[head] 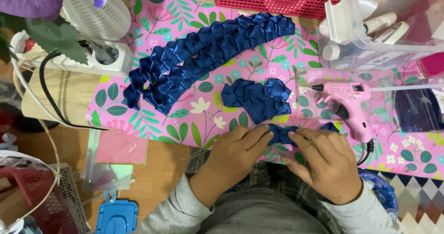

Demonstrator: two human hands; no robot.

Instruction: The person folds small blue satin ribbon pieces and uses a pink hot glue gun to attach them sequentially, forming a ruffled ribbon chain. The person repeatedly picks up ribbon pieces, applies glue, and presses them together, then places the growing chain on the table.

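A small folded piece of blue ribbon (283, 134) lies pinched between both hands at the worktop's (152, 118) near edge; the left hand (236, 151) and right hand (323, 160) close fingertips on it, seemingly to keep its folds together. Just beyond the hands sit a cluster of folded pieces (259, 97) and a long pleated strip (203, 54), with a pink glue gun (347, 97) beyond the right hand, within reach.

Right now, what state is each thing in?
Left hand: pressing the folded ribbon piece.
Right hand: pressing the same piece.
Folded ribbon piece: pinched flat between both hands.
Long ribbon strip: lying loose, untouched.
Small ribbon cluster: lying loose.
Glue gun: lying down, cord attached.
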